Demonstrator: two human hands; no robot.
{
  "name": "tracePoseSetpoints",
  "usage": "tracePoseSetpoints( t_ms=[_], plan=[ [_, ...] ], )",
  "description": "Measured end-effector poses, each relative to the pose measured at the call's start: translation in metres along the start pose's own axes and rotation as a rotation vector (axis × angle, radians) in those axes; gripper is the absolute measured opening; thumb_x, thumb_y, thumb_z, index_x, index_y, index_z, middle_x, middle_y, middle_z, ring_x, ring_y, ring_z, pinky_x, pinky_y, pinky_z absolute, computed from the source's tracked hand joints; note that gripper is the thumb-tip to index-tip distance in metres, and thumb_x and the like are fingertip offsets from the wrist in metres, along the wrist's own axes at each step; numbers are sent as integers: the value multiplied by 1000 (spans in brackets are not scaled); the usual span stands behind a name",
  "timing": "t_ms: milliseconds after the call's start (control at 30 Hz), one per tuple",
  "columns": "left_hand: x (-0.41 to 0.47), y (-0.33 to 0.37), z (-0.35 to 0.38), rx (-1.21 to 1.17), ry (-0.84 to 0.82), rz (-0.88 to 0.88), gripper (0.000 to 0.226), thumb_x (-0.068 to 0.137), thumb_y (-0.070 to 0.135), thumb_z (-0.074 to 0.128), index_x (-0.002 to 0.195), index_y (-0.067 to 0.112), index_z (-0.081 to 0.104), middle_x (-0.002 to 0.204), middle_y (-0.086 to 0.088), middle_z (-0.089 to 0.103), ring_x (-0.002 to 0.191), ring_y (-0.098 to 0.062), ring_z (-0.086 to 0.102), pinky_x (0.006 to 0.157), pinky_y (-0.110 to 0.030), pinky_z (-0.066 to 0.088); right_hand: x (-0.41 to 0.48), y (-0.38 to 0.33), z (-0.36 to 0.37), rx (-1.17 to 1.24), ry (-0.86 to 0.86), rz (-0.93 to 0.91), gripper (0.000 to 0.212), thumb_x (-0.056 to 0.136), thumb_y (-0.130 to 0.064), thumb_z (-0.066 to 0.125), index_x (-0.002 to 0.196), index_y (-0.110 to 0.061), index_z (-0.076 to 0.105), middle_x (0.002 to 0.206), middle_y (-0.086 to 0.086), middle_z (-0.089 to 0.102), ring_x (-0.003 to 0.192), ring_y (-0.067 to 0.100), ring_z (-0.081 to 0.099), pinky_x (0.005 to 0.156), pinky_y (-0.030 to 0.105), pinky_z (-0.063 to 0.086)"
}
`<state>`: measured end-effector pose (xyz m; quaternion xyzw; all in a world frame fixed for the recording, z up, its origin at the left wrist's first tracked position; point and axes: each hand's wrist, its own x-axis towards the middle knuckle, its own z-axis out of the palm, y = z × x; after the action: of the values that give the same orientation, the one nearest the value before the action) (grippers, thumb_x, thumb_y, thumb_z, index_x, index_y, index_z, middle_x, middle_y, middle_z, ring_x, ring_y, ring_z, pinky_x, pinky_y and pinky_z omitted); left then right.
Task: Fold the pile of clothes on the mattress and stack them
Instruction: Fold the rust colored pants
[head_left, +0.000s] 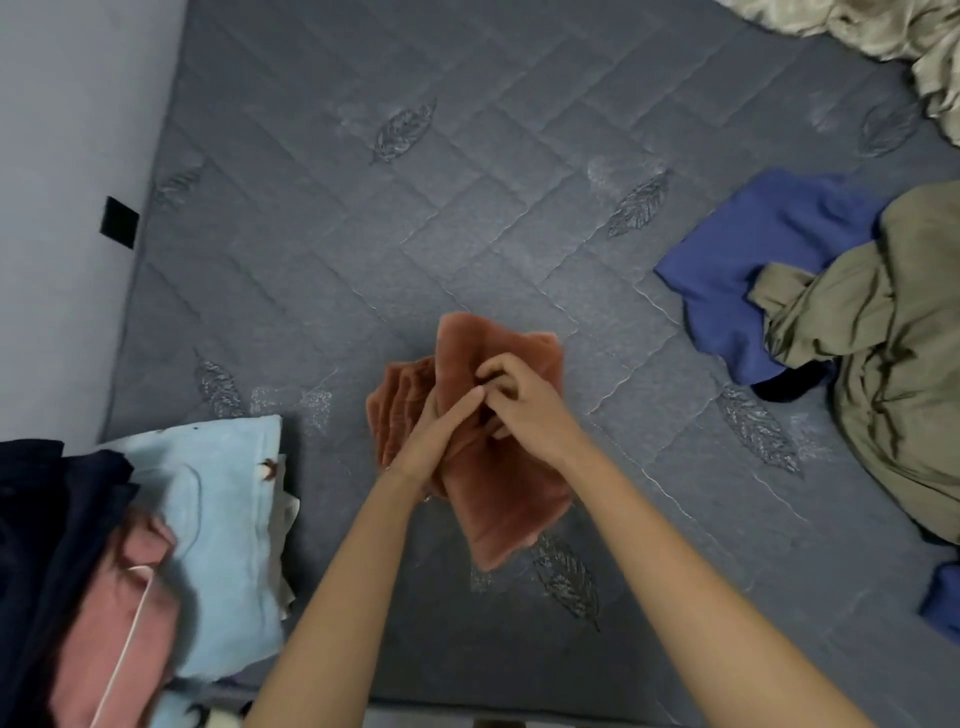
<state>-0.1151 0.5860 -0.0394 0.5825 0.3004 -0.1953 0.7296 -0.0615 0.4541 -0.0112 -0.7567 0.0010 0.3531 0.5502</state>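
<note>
**Q:** Where is the rust-coloured towel (498, 467) being held?

**A:** It is being held over the middle of the grey mattress (467, 182), towards the near edge.

**Q:** How is it being gripped?

**A:** It is being pinched by the curled fingers of the right hand (519, 405) and pressed by the straight fingers of the left hand (431, 436). A folded stack (228, 519) is being kept at the near left corner, and an unfolded pile (893, 364) by the right edge.

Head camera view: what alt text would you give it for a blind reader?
Two bare hands work a rust-coloured cloth over a grey quilted mattress, the right hand pinching it, the left hand straight-fingered against it. Folded clothes are stacked at the left; an unfolded olive and blue heap lies at the right.
</note>
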Motion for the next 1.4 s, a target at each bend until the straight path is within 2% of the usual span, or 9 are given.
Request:
tracePoseSetpoints(
  t_ms=[100, 233, 333, 533, 700, 933, 1133, 1267, 1400],
  plan=[
    [-2, -4, -37, 99, 107, 28, 32, 88, 13, 66, 116, 23, 54, 104, 16, 62, 86, 8, 64, 81, -20, 51, 5, 3, 15, -157, -1, -142, 23, 96, -9, 48, 114, -18, 59, 97, -6, 72, 85, 2, 58, 77, 5, 39],
    [-1, -5, -71, 108, 231, 57, 38, 86, 20, 69, 122, 20, 55, 117, -4, 64, 103, -13, 64, 92, -32, 51, 14, 26, 32, -548, 136, -299, 38, 89, -20, 59, 127, -27, 54, 128, -13, 57, 120, 11, 40, 105, 33, 30],
    [6, -1, -85, 235, 350, 159, 26, 88, 15, 66, 112, 19, 58, 101, 7, 65, 89, 1, 62, 87, -28, 51, 15, 40, 42, -749, 83, -280, 59, 87, -39, 61, 142, -32, 40, 155, -7, 23, 143, 17, 11, 118, 41, 7],
    [25, -14, -86, 572, 477, 181, 67, 84, 40, 68, 139, 15, 39, 134, -5, 50, 119, -18, 50, 103, -38, 42, 24, 64, 58, -1028, -88, -164, 73, 92, -61, 40, 152, -37, 6, 160, -2, -19, 144, 20, -24, 116, 50, -15],
    [19, -46, -60, 887, 454, 75, 98, 82, 58, 60, 152, 21, 2, 156, -10, 18, 139, -32, 27, 109, -49, 28, 39, 53, 49, -745, 255, -319, 45, 90, -36, 39, 128, -23, 58, 145, 5, 42, 135, 25, 30, 111, 53, 25],
    [37, -60, -76, 522, 471, -157, 111, 65, 66, 72, 148, 36, 5, 147, -10, 35, 131, -31, 39, 107, -49, 35, 87, 43, 14, -799, 74, -116, 78, 89, -58, 51, 153, -32, 13, 160, 2, 15, 148, 22, 8, 118, 43, -1],
    [51, -39, -88, 557, 258, 28, 78, 72, 44, 78, 139, 25, 41, 118, 10, 59, 113, -12, 55, 98, -28, 42, 78, 43, 0, -846, 120, 83, 74, 78, -84, 32, 121, -29, 59, 113, 4, 67, 111, 29, 59, 91, 39, 43],
    [66, -10, -70, 926, 27, 211, 46, 79, 42, 73, 116, 18, 58, 105, 7, 59, 100, -13, 55, 87, -28, 41, 57, 56, -23, -842, 71, 306, 91, 68, -93, 20, 97, -22, 68, 96, 4, 68, 100, 29, 63, 79, 36, 44],
    [81, 0, -49, 1249, 86, 580, 40, 81, 47, 69, 96, 10, 62, 90, -5, 64, 84, -25, 61, 73, -33, 40, 36, 73, -34, -705, 297, 256, 72, 75, -84, 38, 103, -23, 63, 107, 4, 63, 110, 28, 58, 85, 38, 42]
  ],
)
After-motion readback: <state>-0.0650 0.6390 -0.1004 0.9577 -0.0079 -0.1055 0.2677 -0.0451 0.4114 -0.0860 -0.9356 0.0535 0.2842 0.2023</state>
